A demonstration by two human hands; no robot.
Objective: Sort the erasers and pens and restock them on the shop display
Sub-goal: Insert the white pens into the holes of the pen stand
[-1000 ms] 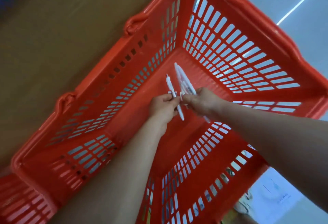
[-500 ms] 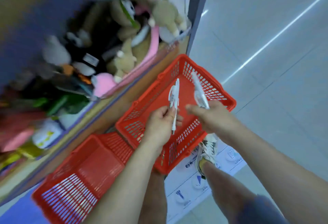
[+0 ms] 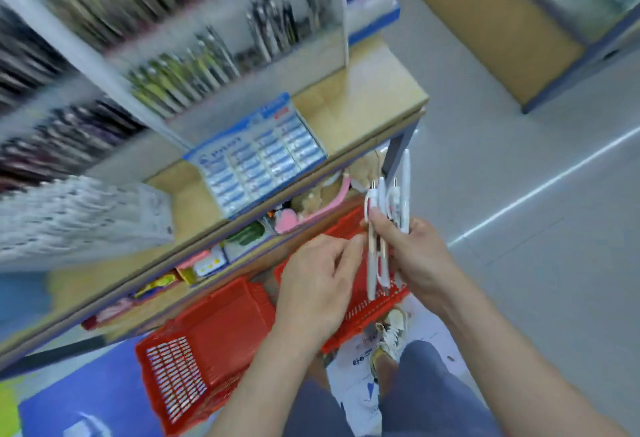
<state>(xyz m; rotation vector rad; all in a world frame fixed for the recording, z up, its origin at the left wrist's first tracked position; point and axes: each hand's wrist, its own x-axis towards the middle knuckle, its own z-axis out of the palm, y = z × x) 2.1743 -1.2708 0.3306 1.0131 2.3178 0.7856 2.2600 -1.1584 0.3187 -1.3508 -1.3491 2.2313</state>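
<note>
My right hand grips a bunch of several white pens upright, thumb across them, above the shelf's front edge. My left hand is just left of the bunch, its loosely curled fingertips touching the pens' lower barrels. A blue-and-white box of erasers lies on the wooden shelf. Behind it stands the pen display rack, blurred, with rows of pens.
Two red baskets stand on the floor under my arms: one at lower left, another below my hands. A lower shelf holds soft toys and small packs. My shoe stands on white paper. Another shelf unit is at far right.
I have risen from the red basket and turned up to the pen display. The pens my left hand held have joined the bunch in my right hand.
</note>
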